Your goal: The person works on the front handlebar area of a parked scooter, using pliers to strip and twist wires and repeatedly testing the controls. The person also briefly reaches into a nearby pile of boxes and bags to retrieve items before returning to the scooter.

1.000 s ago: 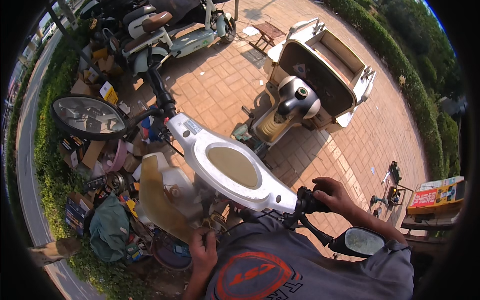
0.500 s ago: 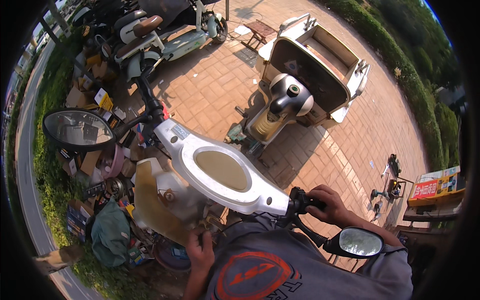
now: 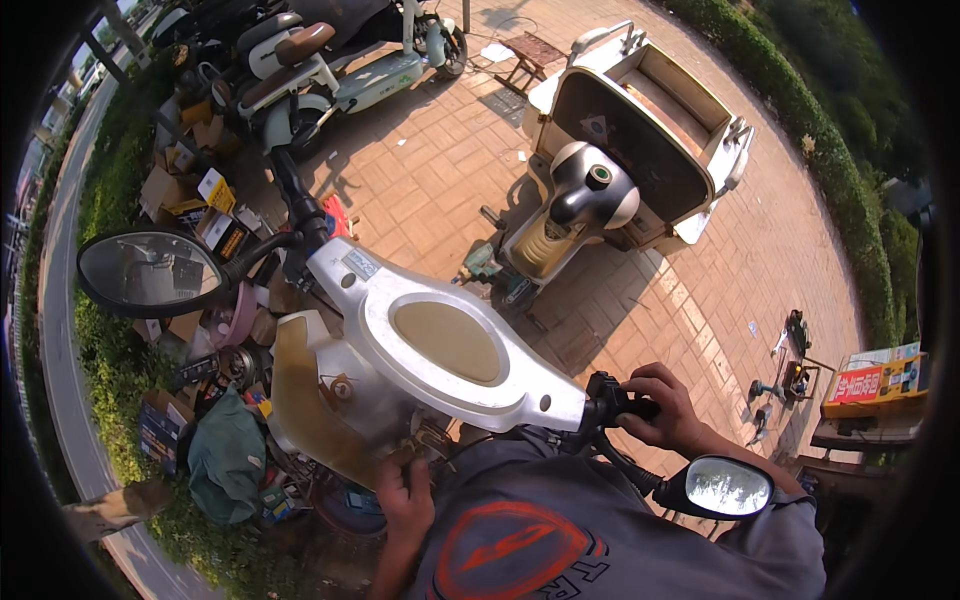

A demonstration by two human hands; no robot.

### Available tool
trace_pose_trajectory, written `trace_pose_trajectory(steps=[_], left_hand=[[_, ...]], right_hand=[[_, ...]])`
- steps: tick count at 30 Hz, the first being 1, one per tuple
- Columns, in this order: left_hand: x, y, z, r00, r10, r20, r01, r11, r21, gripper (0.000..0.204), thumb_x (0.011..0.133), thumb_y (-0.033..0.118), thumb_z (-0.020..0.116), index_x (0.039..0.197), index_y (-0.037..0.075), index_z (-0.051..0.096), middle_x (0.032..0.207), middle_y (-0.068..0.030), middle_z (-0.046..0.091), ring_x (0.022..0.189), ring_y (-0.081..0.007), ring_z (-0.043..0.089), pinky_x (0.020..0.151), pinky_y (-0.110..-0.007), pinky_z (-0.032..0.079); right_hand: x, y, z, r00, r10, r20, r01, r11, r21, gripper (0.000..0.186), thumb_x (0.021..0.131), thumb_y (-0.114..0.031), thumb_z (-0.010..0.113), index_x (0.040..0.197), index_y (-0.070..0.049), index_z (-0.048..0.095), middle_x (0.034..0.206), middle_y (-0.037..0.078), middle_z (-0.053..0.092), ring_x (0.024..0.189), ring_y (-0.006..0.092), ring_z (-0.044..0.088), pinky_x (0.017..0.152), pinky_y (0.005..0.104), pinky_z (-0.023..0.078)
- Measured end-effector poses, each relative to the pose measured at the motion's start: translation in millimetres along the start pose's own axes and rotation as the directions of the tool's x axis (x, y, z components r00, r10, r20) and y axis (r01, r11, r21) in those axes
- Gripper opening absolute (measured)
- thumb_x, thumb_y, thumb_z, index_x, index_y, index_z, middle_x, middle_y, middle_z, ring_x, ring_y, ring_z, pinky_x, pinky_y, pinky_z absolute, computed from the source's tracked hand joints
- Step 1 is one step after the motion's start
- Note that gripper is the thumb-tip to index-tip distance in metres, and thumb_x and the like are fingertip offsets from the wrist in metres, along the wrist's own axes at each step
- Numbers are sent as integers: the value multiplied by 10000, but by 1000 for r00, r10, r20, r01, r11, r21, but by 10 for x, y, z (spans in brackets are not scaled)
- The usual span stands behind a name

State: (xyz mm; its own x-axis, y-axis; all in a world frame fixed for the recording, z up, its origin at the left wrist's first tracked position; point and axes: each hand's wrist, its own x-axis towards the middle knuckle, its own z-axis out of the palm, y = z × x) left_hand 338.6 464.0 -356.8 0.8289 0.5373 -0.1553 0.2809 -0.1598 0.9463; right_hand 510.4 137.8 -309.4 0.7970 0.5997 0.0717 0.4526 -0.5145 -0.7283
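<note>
A scooter's silver-white handlebar cover [image 3: 530, 395] with a tan oval centre lies in front of me. My right hand [image 3: 665, 408] is closed round the black handlebar grip [image 3: 640, 408] at its right end. Below the cover sits the scooter's pale front panel [image 3: 365, 400], with a brownish strip along its edge and a key lock area. My left hand [image 3: 405, 497] is at the panel's lower edge, fingers curled beside thin wires and a small metal bracket [image 3: 428, 440]. What those fingers hold, if anything, is hidden. Black mirrors stand left [image 3: 150, 270] and right [image 3: 728, 485].
A three-wheeled cargo vehicle [image 3: 635, 145] stands ahead on the brick paving. Parked scooters [image 3: 380, 80] are at the far left. Cardboard boxes [image 3: 165, 190], a green cloth bag [image 3: 228, 460] and loose parts crowd the left side. Tools and a red-yellow box [image 3: 875, 383] lie right.
The view has shifted slightly, so the surroundings sit a little further right. My left hand has tilted slightly at the panel edge; my right hand stays on the grip.
</note>
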Motion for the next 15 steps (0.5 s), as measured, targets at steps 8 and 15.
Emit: trace_pose_trajectory(steps=[8, 15], left_hand=[[-22, 124, -29, 1000, -1, 16, 1, 999, -55, 109, 923, 67, 552, 1004, -7, 557, 788, -29, 571, 641, -78, 525, 592, -232, 433], [-39, 183, -6, 1000, -9, 10, 10, 999, -41, 96, 927, 70, 546, 981, -9, 550, 794, -30, 572, 645, -77, 524, 592, -233, 431]], right_hand=[[-4, -9, 18, 998, -59, -7, 59, 998, 3, 455, 667, -174, 798, 1048, -27, 598, 986, 163, 551, 756, 255, 603, 624, 325, 510], [27, -25, 4, 1000, -2, 10, 2, 999, 49, 409, 674, -152, 794, 1014, -20, 609, 936, 142, 556, 752, 252, 601, 623, 322, 504]])
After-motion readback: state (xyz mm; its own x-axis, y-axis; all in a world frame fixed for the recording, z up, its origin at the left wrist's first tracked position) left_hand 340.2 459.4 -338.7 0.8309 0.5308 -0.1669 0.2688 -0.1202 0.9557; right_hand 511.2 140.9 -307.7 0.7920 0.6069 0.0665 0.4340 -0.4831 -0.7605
